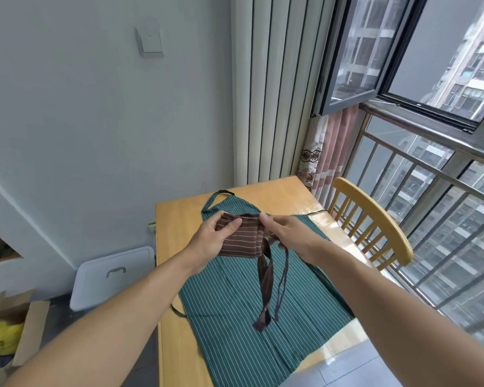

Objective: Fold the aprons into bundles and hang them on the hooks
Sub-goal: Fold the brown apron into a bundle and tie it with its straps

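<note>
One wooden tabletop (176,219) carries one green striped apron (235,317), spread flat with its neck loop toward the wall. One wooden chair (375,216) stands at the tabletop's window side. Above the green apron, two hands hold one brown striped apron (242,240), folded into a bundle: the left hand (207,241) grips its left end, the right hand (288,233) pinches the top by the wrap. Two brown ties (266,289) hang down from the bundle.
</note>
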`<state>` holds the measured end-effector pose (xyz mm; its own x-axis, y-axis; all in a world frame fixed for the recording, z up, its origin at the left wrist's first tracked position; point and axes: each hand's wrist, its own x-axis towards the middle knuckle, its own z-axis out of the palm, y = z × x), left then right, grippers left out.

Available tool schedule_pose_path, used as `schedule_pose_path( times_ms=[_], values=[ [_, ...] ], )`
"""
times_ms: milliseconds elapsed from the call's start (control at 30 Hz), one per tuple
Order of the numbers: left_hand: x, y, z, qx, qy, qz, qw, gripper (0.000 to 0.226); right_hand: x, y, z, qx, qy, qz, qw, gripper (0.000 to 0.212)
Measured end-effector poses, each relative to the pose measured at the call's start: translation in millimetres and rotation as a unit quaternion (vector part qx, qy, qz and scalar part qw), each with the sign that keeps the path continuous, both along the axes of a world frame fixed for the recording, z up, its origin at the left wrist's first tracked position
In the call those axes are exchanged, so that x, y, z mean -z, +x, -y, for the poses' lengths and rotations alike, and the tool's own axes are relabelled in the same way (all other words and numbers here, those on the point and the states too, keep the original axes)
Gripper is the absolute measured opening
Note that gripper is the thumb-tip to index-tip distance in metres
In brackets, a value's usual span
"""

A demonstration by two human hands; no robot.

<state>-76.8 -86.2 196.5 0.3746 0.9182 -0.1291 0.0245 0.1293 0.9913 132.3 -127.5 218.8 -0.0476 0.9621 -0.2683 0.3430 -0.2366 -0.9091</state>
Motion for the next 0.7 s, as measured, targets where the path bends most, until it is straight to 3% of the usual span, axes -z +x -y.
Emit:
schedule_pose_path(
  times_ms=[100, 167, 367, 467, 567, 700],
  values=[
    [-2, -6, -3, -0.004, -0.006, 0.000, 1.000, 0.037, -6, 18, 3, -0.042, 0.052, 0.035, 0.997, 0.033],
    [-3, -6, -4, -0.001, -0.004, -0.007, 1.000, 0.031, -6, 28, -2, -0.055, 0.053, 0.100, 0.992, 0.020],
    [-3, -1, -4, 0.000, 0.006, -0.032, 0.999, 0.027, -11, 40, -5, -0.068, 0.048, 0.157, 0.984, 0.030],
    [0, 2, -2, -0.014, -0.004, -0.020, 1.000, 0.030, -11, 47, -4, -0.057, 0.069, 0.116, 0.989, 0.029],
    [3, 6, 1, -0.033, -0.036, 0.017, 0.999, 0.036, -5, 52, -3, -0.031, 0.055, -0.018, 0.998, 0.017],
    [-6, 15, 6, -0.029, -0.079, 0.083, 0.993, 0.044, 4, 58, -5, 0.022, 0.065, -0.057, 0.996, 0.023]
  ],
)
